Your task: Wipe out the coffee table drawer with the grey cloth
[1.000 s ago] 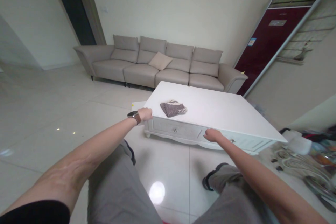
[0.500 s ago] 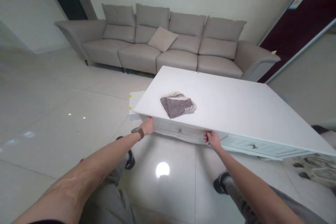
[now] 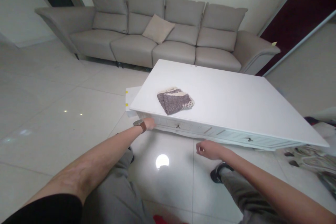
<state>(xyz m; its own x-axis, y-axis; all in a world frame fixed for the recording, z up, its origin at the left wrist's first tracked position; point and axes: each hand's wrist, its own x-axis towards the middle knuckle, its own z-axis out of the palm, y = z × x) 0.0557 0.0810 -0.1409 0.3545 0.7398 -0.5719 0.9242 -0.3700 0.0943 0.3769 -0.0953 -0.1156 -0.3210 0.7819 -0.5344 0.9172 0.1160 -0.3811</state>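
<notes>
Away from the white table [image 3: 236, 101], the right hand [image 3: 208, 149] had dropped since half a second earlier, its fingers curled in a loose fist. The left hand [image 3: 149, 123] was at the table's front left; whether its fingers gripped, I couldn't tell. A folded cloth [image 3: 178, 103] lay on top; the sofa [image 3: 136, 50] stood behind.

I see room for a hand to sweep across the white coffee table [image 3: 241, 101] right of centre. Left of centre, a folded cloth [image 3: 176, 103] obstructs; in the upper half, the sofa [image 3: 133, 49] walls off the far side. Lower centre, tiled floor [image 3: 178, 183] lies open.
</notes>
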